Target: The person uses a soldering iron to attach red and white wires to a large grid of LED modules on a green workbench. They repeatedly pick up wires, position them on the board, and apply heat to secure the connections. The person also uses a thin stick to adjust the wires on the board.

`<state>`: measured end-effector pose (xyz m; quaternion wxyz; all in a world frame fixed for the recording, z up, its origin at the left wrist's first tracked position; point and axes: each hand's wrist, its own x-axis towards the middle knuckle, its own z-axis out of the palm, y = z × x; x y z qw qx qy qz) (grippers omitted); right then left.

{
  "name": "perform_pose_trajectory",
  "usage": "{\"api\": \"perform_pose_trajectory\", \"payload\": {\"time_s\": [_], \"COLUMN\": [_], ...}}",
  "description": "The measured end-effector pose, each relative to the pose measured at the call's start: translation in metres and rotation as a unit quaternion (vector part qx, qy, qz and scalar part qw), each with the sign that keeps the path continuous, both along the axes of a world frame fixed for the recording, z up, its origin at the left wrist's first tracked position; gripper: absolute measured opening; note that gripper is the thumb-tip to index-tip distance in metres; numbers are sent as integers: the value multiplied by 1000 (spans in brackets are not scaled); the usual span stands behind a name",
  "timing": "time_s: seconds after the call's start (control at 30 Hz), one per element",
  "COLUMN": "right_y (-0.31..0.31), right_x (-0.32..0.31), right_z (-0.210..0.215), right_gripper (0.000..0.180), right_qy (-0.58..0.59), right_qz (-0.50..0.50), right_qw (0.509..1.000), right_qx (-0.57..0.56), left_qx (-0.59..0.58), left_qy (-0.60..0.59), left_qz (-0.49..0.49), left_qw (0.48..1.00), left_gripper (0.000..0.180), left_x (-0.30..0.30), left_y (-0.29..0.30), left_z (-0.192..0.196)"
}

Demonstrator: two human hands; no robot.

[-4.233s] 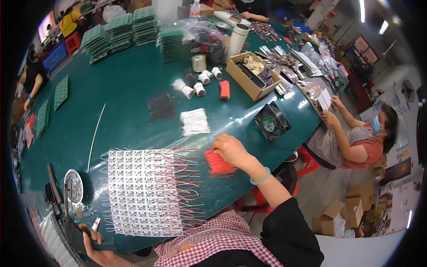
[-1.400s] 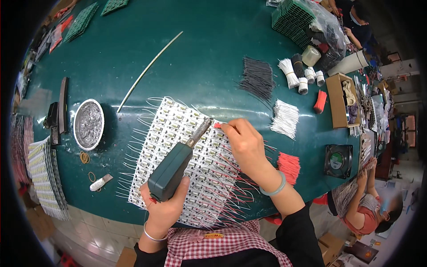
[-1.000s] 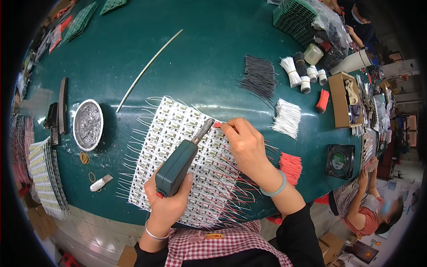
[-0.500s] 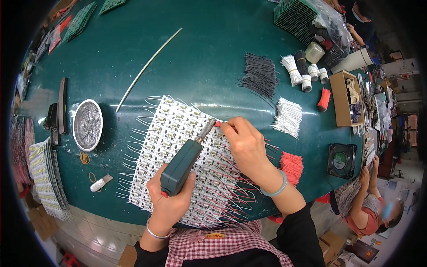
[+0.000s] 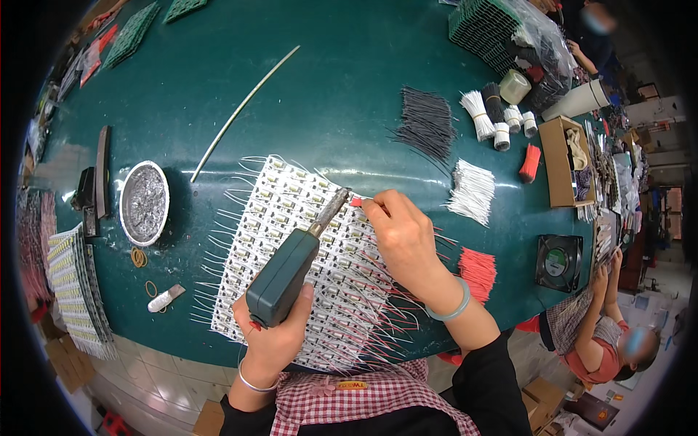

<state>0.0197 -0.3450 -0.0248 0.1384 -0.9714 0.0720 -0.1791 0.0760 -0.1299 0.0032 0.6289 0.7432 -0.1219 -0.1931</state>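
Note:
My left hand [image 5: 273, 330] is closed around the dark green body of a soldering iron [image 5: 282, 280]. The iron's grey tip slants up and away, over the far right corner of a white circuit-board panel [image 5: 273, 218]. That panel carries rows of small parts, with white wires along its left side and red and white wires along its right. My right hand [image 5: 400, 231] pinches a short red wire [image 5: 356, 202] at that corner, close beside the tip. Whether the tip touches the board, I cannot tell.
Bundles of black wires [image 5: 425, 123], white wires [image 5: 471, 191] and red wires [image 5: 476, 272] lie to the right. A small fan [image 5: 558, 263] and a cardboard box [image 5: 556, 163] stand beyond. On the left are a white-rimmed bowl [image 5: 123, 207] and stacked panels [image 5: 76, 298]. Another person [image 5: 596, 349] sits right.
My left hand and the soldering iron have shifted slightly left and toward me, the tip drawing off the red wire. My right hand has hardly moved.

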Motion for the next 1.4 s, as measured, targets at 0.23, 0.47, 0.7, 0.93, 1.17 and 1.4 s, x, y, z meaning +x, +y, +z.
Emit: {"api": "perform_pose_trajectory", "payload": {"time_s": [0.23, 0.47, 0.7, 0.93, 1.17, 1.4], "right_y": [1, 2, 9, 10, 12, 11], "right_x": [-1, -9, -11, -13, -12, -13], "right_z": [3, 9, -7, -12, -8, -7], "right_gripper": [22, 27, 28, 27, 26, 27], "right_qy": [1, -92, -38, -38, -35, -26], "right_qz": [-12, -15, 4, 7, 9, 11], "right_qw": [1000, 996, 999, 999, 999, 999], "right_qx": [25, -5, 38, 36, 35, 31], "left_qx": [-5, 13, -7, 11, 18, 48], "left_qy": [19, 55, 18, 6, 18, -7], "left_qz": [15, 40, 53, 12, 16, 0], "left_qw": [1000, 998, 998, 1000, 1000, 999], "left_gripper": [31, 16, 19, 19, 17, 13], "left_x": [-1, -1, -5, -4, -6, -6], "left_y": [3, 6, 6, 13, 12, 12], "left_z": [-1, 1, 2, 0, 1, -5]}}
